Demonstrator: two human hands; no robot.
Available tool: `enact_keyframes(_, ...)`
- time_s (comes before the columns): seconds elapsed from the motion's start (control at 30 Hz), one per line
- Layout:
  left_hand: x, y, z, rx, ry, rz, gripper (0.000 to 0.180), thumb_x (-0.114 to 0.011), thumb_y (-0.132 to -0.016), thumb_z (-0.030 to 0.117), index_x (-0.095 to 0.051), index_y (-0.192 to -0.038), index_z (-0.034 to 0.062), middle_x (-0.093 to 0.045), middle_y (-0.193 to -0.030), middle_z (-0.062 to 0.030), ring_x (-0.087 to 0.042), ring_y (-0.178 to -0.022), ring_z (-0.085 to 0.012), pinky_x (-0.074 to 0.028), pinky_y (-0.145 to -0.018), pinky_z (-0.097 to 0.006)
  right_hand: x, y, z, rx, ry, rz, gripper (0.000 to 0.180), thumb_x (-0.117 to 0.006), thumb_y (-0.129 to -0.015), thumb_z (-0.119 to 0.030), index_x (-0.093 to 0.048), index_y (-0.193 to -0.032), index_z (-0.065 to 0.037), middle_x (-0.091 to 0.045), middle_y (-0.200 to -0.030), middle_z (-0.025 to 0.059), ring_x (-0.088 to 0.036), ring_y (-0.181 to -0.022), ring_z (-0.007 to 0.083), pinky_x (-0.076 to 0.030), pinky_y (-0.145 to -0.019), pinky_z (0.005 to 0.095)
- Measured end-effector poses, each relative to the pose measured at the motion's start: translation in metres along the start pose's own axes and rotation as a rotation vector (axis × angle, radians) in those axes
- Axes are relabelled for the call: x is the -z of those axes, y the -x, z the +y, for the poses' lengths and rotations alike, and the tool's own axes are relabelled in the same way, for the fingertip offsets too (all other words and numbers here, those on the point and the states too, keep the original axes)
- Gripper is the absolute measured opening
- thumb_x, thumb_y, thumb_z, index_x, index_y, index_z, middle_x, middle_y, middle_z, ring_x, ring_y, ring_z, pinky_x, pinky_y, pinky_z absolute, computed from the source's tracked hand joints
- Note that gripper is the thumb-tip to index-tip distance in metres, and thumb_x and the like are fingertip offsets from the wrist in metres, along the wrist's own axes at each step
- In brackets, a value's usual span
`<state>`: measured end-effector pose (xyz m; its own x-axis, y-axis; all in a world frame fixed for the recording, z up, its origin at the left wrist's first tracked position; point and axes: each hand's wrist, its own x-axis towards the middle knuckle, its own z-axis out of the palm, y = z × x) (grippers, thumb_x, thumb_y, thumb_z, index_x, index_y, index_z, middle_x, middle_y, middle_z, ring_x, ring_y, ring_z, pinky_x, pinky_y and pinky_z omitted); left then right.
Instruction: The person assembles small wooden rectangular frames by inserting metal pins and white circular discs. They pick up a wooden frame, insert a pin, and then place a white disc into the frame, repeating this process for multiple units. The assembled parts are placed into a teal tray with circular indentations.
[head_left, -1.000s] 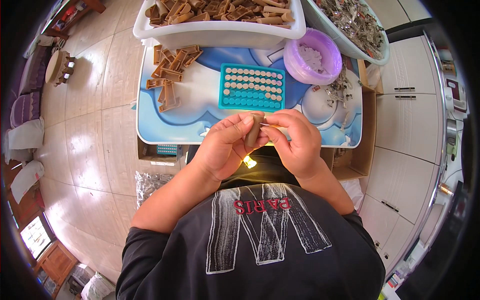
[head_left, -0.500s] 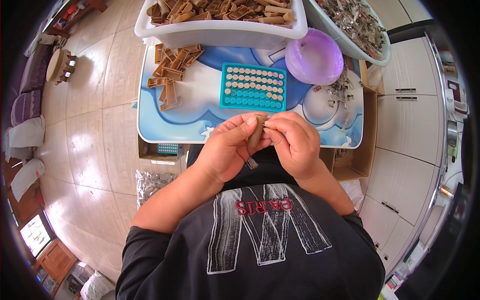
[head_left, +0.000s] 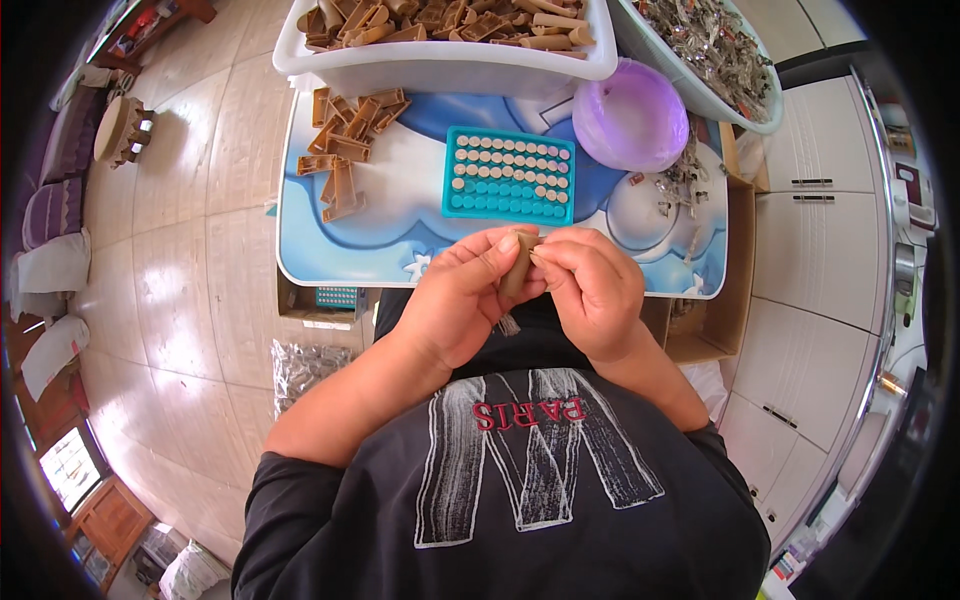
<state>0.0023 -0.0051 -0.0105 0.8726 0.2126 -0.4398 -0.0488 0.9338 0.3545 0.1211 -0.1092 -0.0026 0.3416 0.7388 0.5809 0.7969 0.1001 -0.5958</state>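
Note:
Close to my body, at the table's near edge, my left hand [head_left: 462,292] grips a brown plastic piece [head_left: 517,268], a narrow half-round casing held upright. The thumb presses on its upper end. A bundle of thin, light strands [head_left: 509,325] hangs below that hand. My right hand [head_left: 592,288] is closed in a pinch against the piece's right side; what its fingertips hold is too small to make out. Just beyond both hands lies a teal tray [head_left: 447,185] with rows of small round whitish discs [head_left: 512,160]. Its nearest rows show bare teal slots.
Similar brown casings [head_left: 350,125] lie loose on the blue-white table [head_left: 330,255] at left. A white bin [head_left: 445,68] of brown casings stands behind. To the right are a purple bowl [head_left: 632,120], loose metal parts [head_left: 682,180] and a pale basket [head_left: 640,40] of metal and clear parts.
Both hands stay together round the brown casing, with only slight finger movement and a small turn of the piece. The whole view has shifted slightly.

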Motion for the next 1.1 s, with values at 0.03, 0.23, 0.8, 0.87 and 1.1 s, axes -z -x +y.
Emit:
enact_keyframes(0.03,0.0,0.001,0.001,0.006,-0.006,0.012,0.025,-0.053,-0.092,0.019,-0.057,-0.107,-0.001,-0.061,-0.09,-0.0041,-0.06,-0.085,-0.0117,-0.05,-0.084,-0.028,0.0,0.001,-0.002,-0.026,-0.02,0.009,0.015,-0.066,-0.071,0.004,-0.058,-0.082,0.0,-0.061,-0.078,0.0119,-0.061,-0.063,0.0266,-0.049,-0.053,0.0318)
enact_keyframes(0.23,0.003,-0.001,-0.002,-0.031,-0.051,-0.019,0.022,-0.052,-0.093,0.02,-0.056,-0.1,0.0,-0.061,-0.088,-0.004,-0.06,-0.08,-0.0114,-0.051,-0.082,-0.028,-0.003,0.005,0.001,-0.046,-0.015,-0.017,0.013,-0.067,-0.073,0.001,-0.058,-0.082,0.0,-0.061,-0.078,0.0115,-0.061,-0.063,0.0254,-0.049,-0.054,0.0316)
enact_keyframes(0.8,0.035,0.013,0.04,-1.142,-1.657,0.537,0.027,-0.059,-0.085,0.007,-0.053,-0.11,-0.0025,-0.056,-0.111,-0.015,-0.052,-0.106,-0.0248,-0.039,-0.092,-0.036,0.02,0.022,0.026,-0.979,-1.338,-0.031,0.028,-0.063,-0.084,-0.024,-0.056,-0.096,0.0,-0.06,-0.079,0.0065,-0.057,-0.06,0.0121,-0.048,-0.054,0.022)
enact_keyframes(0.87,0.051,0.007,0.046,-1.177,-1.832,0.605,0.041,-0.061,-0.082,0.008,-0.047,-0.119,-0.0021,-0.05,-0.123,-0.018,-0.045,-0.118,-0.0318,-0.033,-0.1,-0.04,0.032,0.027,0.036,-0.94,-1.321,0.085,0.03,-0.063,-0.085,-0.026,-0.055,-0.098,0.0,-0.059,-0.08,0.0064,-0.057,-0.062,0.0124,-0.047,-0.054,0.0224)
enact_keyframes(1.1,0.055,-0.016,0.057,-1.193,-1.778,0.464,0.045,-0.056,-0.08,0.0,-0.044,-0.124,-0.0012,-0.046,-0.129,-0.0178,-0.039,-0.124,-0.0347,-0.029,-0.104,-0.04,0.091,0.049,0.058,-0.869,-1.323,0.351,0.032,-0.059,-0.087,-0.03,-0.052,-0.102,-0.003,-0.052,-0.082,0.005,-0.046,-0.064,0.0119,-0.036,-0.054,0.0247)
